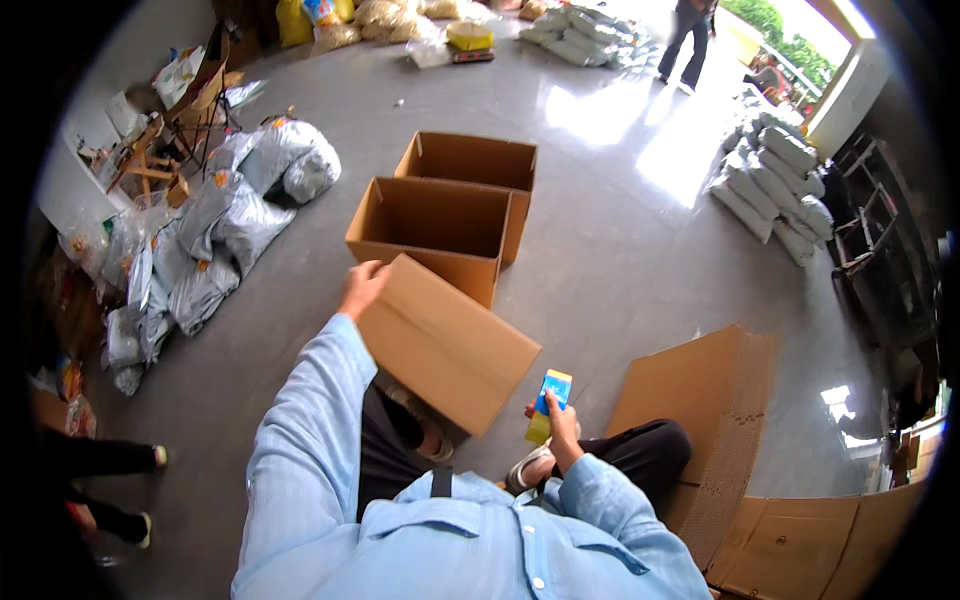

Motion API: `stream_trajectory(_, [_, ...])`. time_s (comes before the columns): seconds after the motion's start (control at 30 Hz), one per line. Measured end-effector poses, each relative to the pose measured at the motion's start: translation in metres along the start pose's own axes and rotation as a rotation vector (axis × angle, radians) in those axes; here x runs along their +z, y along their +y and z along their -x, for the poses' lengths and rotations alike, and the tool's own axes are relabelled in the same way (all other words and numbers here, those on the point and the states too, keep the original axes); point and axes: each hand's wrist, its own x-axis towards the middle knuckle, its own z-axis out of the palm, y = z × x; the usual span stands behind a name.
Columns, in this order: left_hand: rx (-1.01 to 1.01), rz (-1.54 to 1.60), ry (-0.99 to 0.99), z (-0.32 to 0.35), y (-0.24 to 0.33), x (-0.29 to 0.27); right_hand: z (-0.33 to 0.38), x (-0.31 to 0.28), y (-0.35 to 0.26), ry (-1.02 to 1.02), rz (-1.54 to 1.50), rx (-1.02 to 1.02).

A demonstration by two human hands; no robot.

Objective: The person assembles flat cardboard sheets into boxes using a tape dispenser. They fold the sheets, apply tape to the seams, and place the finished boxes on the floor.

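A cardboard box (450,340) stands tilted in front of my legs, a plain closed face toward me. My left hand (366,288) grips its upper left corner with the fingers curled over the edge. Right of the box, my right hand (562,418) is closed around a small blue and yellow object (555,385). A yellow part of it shows below the fingers; its exact kind is not clear. Just beyond the tilted box are an open cardboard box (430,255) and, behind it, another open cardboard box (520,190). Their visible insides look bare.
Flattened cardboard sheets (690,400) lie at my right. Filled grey bags (240,210) are heaped on the left, with stacked grey bags (775,180) at the far right. One person (688,45) stands at the back; another person's legs (115,480) show at the lower left.
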Motion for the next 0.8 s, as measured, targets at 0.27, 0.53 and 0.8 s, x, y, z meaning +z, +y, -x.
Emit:
stream_trajectory(0.27, [0.072, -0.423, 0.221, 0.079, -0.006, 0.019, -0.015, -0.003, 0.008, 0.240, 0.108, 0.001])
stream_trajectory(0.53, [0.081, -0.142, 0.467, 0.168, 0.108, -0.103, 0.092, 0.048, -0.185, -0.198, 0.162, -0.531])
stream_trajectory(0.8, [0.294, 0.384, 1.023, 0.246, 0.040, -0.042, 0.143, 0.063, -0.217, -0.124, -0.053, -0.996])
